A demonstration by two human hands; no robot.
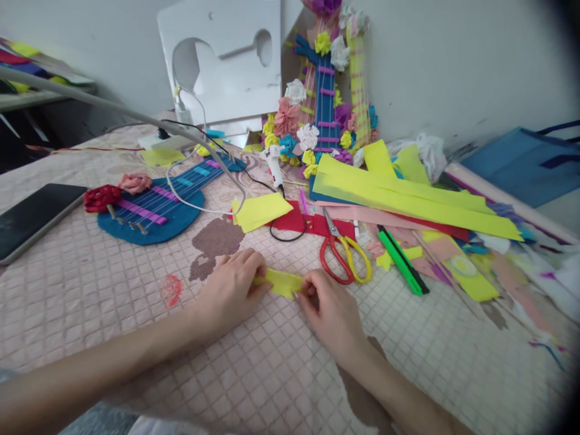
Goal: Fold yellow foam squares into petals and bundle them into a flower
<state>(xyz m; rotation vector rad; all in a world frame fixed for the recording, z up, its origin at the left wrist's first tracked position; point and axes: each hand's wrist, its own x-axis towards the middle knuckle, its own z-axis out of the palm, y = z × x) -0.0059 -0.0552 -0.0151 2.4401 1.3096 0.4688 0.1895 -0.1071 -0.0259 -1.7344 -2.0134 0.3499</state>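
The strip (284, 283) at the frame's centre is plain yellow — so are the long sheets (408, 194) towards the right. A pale pinkish grid patterns the surface (267, 374). The scissors (339, 237) pair red with yellow; the cutter (402, 260) is green and black. Left of centre, the guitar (181, 212) is blue — its flowers (135, 182) red and pink.

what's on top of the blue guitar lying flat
Red flower, pink flower, purple strips, strings, pegs; a pale cable crosses its neck. The surface beneath the flowers is hidden.
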